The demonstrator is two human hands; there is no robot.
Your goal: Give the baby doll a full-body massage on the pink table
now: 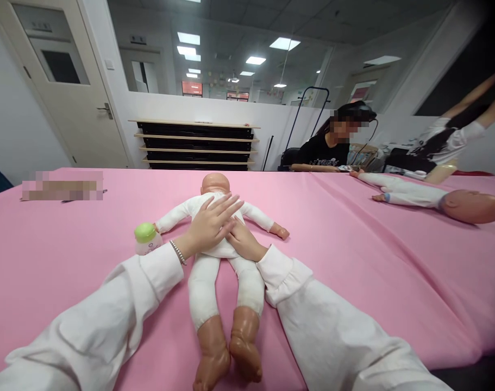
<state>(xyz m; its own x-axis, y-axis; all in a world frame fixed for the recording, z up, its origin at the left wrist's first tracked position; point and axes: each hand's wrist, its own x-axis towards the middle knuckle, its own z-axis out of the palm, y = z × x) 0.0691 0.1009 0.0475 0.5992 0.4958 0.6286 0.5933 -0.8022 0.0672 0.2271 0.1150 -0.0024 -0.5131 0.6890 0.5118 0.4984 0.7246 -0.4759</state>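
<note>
A baby doll [208,285] with a white cloth body and brown head, hands and feet lies stretched out before me. Its feet point toward me, and no face shows on its head. My left hand [212,221] lies across the doll's upper torso, open, with fingers extended toward the upper right. Lower on the torso, my right hand [246,240] rests flat and open, its fingertips partly hidden by the left hand. Beside the doll's left-side arm stands a small jar [146,239] with a green lid, close to my left wrist.
Pink cloth covers the table [332,260], with creases at right. A second doll [418,194] lies at the far right. A blurred-out item [62,186] is at the far left. A person [329,141] sits behind the table, and another person [443,136] stands farther right.
</note>
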